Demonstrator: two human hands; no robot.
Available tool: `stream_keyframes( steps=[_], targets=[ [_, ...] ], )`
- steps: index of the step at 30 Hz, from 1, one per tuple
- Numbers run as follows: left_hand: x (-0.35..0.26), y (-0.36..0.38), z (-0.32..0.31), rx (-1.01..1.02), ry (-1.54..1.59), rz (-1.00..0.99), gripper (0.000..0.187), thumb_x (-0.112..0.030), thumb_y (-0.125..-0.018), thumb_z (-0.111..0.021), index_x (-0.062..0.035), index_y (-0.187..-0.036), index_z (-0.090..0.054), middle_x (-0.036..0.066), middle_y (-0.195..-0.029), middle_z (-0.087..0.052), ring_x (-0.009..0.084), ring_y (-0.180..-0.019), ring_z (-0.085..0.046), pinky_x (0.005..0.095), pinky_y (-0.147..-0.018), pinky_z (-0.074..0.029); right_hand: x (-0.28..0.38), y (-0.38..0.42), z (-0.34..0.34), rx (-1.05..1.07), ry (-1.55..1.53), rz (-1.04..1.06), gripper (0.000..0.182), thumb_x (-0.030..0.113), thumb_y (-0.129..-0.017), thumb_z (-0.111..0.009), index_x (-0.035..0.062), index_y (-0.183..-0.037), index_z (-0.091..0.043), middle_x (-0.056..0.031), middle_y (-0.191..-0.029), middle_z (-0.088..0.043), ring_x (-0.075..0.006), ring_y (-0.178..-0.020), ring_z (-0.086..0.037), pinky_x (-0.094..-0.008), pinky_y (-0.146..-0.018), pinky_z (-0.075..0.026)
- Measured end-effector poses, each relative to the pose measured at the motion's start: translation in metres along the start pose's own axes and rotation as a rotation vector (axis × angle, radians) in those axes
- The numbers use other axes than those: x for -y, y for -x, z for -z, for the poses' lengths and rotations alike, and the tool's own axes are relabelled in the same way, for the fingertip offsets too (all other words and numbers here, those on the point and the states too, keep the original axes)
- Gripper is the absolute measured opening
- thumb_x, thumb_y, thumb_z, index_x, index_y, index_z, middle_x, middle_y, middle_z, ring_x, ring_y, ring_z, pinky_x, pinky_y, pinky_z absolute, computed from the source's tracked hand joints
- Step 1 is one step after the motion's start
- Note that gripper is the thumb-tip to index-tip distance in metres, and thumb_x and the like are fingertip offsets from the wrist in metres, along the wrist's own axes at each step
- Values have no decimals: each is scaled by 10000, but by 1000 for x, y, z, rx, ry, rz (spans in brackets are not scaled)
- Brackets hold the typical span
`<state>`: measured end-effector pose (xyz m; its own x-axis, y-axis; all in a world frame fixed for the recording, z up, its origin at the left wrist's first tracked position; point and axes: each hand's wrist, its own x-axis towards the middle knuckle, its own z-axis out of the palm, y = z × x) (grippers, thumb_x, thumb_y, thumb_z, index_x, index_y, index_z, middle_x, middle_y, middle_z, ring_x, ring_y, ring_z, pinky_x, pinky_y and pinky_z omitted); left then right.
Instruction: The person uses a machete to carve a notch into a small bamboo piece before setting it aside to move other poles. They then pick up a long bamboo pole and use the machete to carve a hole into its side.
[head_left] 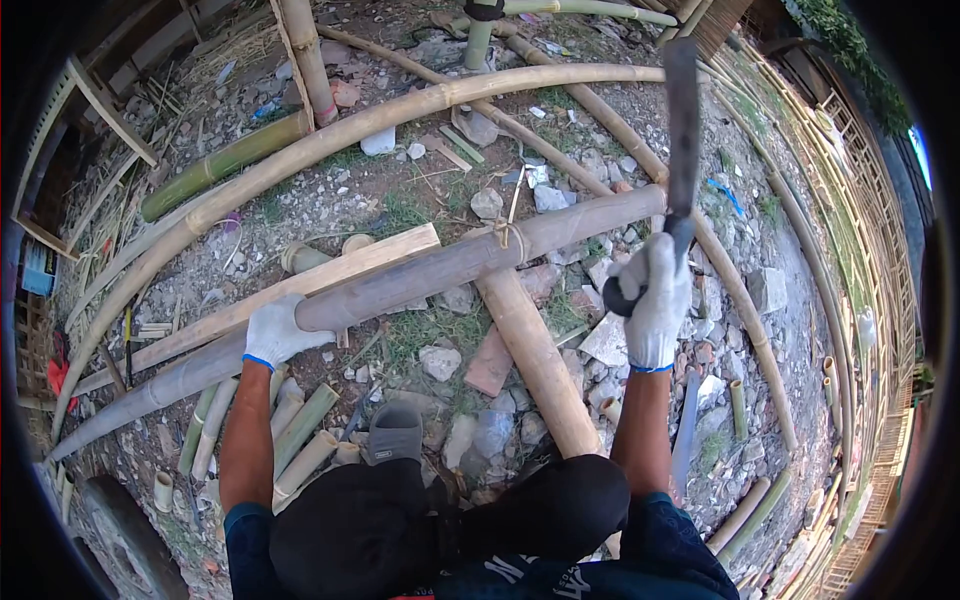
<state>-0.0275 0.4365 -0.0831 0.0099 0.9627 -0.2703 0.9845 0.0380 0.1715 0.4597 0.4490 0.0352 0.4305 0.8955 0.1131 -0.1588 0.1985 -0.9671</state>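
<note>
My left hand [278, 336], in a white work glove with a blue cuff, is closed around a long grey-brown bamboo pole [410, 283] lying slantwise in front of me. My right hand [655, 300], gloved the same way, grips the dark handle of a machete. The machete blade [683, 130] points up and away, past the pole's right end. A thin tie [508, 238] loops around the pole where it rests over a thicker tan bamboo piece [540, 360]. That piece runs back toward my knees. A sawn wooden batten [300, 287] lies along the pole's far side.
A curved bamboo pole [350, 128] arches across the far side. Short bamboo cuts [300, 430] lie by my left forearm, near my grey sandal [396, 432]. Broken bricks [490, 362] and stones cover the ground. A saw-like blade [686, 430] lies near my right forearm. Bamboo strips [850, 230] line the right.
</note>
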Motion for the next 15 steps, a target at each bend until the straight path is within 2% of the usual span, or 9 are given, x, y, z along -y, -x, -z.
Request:
stream_keyframes(
  steps=[2, 5, 6, 7, 8, 10, 11, 13, 15],
  targets=[
    [-5, 2, 6, -6, 2, 24, 847, -723, -624, -832, -94, -1186, -754, 196, -1110, -770, 382, -1039, -739, 475, -909, -579, 48, -28, -3, -15, -320, 361, 230, 279, -1082, -608, 114, -938, -538, 62, -648, -384, -90, -530, -377, -314, -739, -513],
    [-7, -1, 10, 35, -15, 59, 852, -706, -620, -844, -91, -1202, -752, 195, -1115, -770, 375, -1044, -740, 473, -918, -579, -25, -18, -10, -244, -297, 527, 252, 231, -1051, -636, 124, -849, -531, 47, -661, -413, -90, -608, -438, -349, -771, -532],
    [-9, 0, 9, 39, -5, 59, 858, -705, -618, -846, -90, -1209, -752, 196, -1119, -770, 374, -1049, -740, 471, -923, -578, -86, 17, 2, -168, 60, 42, 195, 246, -1007, -677, 85, -939, -592, -9, -742, -540, -122, -669, -534, -338, -744, -535],
    [-10, 4, 7, 37, -2, 49, 865, -704, -615, -848, -90, -1215, -750, 197, -1125, -769, 373, -1056, -738, 469, -929, -576, -146, 52, 13, 104, 505, -370, 235, 262, -963, -719, 46, -1028, -654, -64, -824, -666, -154, -731, -631, -328, -718, -539],
    [-8, 4, 3, 22, -3, 32, 872, -704, -612, -850, -89, -1222, -749, 198, -1132, -768, 373, -1063, -737, 467, -936, -575, -197, 67, 34, 322, 817, -229, 241, 243, -955, -720, 30, -1043, -652, -63, -863, -680, -157, -702, -626, -327, -651, -513],
    [10, -3, -7, -101, -23, -35, 901, -706, -606, -853, -85, -1248, -740, 203, -1155, -764, 370, -1088, -732, 461, -958, -569, -123, 47, 14, 300, 636, -419, 242, 256, -957, -737, 45, -1028, -643, -24, -812, -644, -129, -664, -605, -317, -592, -475],
    [3, -2, 1, -58, -11, 21, 902, -707, -608, -853, -82, -1249, -739, 204, -1155, -764, 370, -1087, -732, 462, -959, -569, -63, 36, -1, 236, 391, -554, 211, 251, -978, -725, 71, -1018, -622, 9, -761, -594, -94, -622, -561, -282, -579, -437],
    [-4, 1, 5, -4, 1, 48, 895, -707, -614, -854, -72, -1234, -738, 208, -1132, -767, 374, -1074, -736, 467, -952, -569, -6, 3, 2, 56, 194, -119, 182, 229, -1003, -687, 81, -983, -584, 47, -676, -488, -85, -539, -444, -273, -553, -400],
    [-11, 5, 4, 2, 26, 54, 888, -707, -614, -854, -70, -1222, -739, 208, -1115, -770, 376, -1063, -738, 467, -944, -571, 42, -28, -5, -46, -229, 225, 282, 226, -1019, -674, 139, -821, -493, 50, -650, -398, -94, -566, -414, -316, -706, -493]
  ],
)
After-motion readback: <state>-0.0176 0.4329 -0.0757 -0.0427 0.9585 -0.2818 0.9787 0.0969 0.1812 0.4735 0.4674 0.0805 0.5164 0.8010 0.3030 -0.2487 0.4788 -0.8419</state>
